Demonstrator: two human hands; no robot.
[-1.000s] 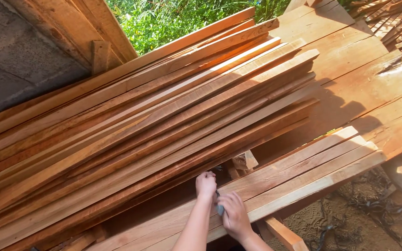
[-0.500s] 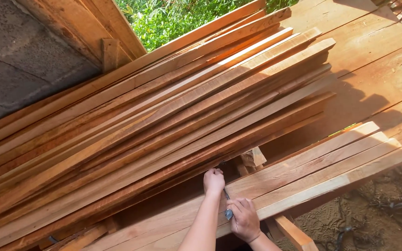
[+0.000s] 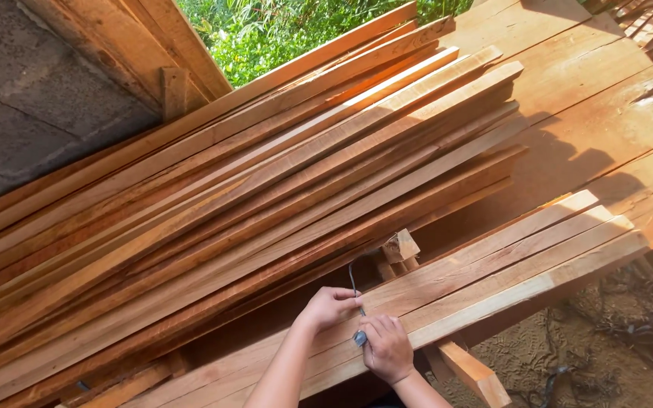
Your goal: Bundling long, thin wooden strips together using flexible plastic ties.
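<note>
A thin curved metal strip with a small grey end piece is held near the bottom centre of the scene, over the near row of planks. Its lower end is pinched between the two hands, and its upper end rises in an arc toward the gap under the big stack. The left hand is curled loosely around the strip's middle, fingers bent and not fully shut. The right hand is closed around the grey end piece, just beside and touching the left hand.

Compared with half a second ago, the left hand is seen drawn nearer and lower, away from the stack's edge, and more of the strip is exposed above it. The right hand is found almost where it was.

A small wood offcut stands just beyond the hands, at the foot of the large slanted stack of long boards, which fills the middle and left. Wide flat boards lie to the far right. Green foliage is visible at the far top, and sandy ground at the near right.
</note>
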